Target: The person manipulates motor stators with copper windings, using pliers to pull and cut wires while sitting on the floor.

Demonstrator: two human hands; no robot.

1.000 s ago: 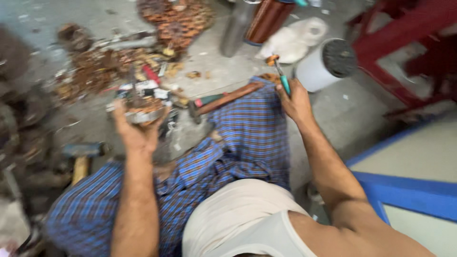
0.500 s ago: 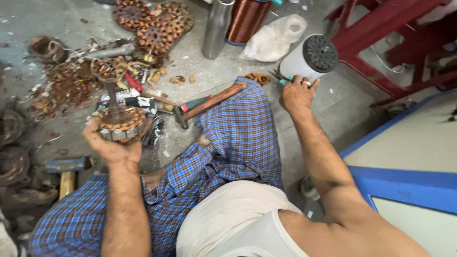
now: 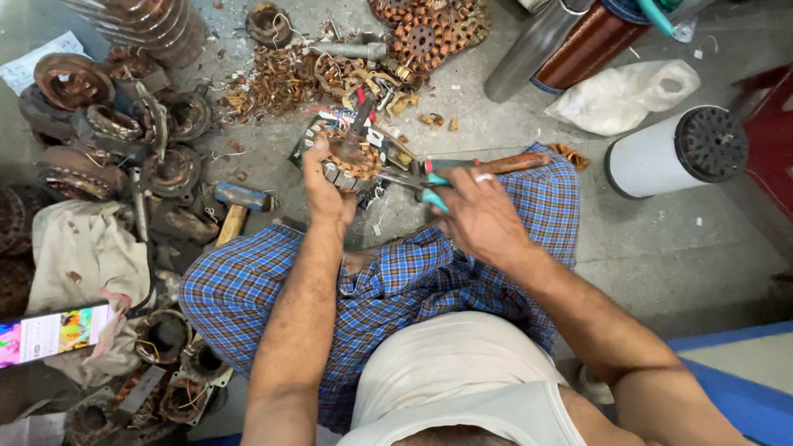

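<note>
Pliers [image 3: 425, 183] with green handles sit tight in the right hand [image 3: 479, 216], while the left hand [image 3: 325, 188] grips a round copper-wound motor part [image 3: 351, 158].

A grey concrete floor [image 3: 661, 248], dusty and stained, fills the view, strewn with small scraps and chips. A blue-edged pale panel [image 3: 743, 372] lies low on the far right, a red painted frame [image 3: 772, 124] at the right edge. Light is even and soft, with faint shadows.
</note>
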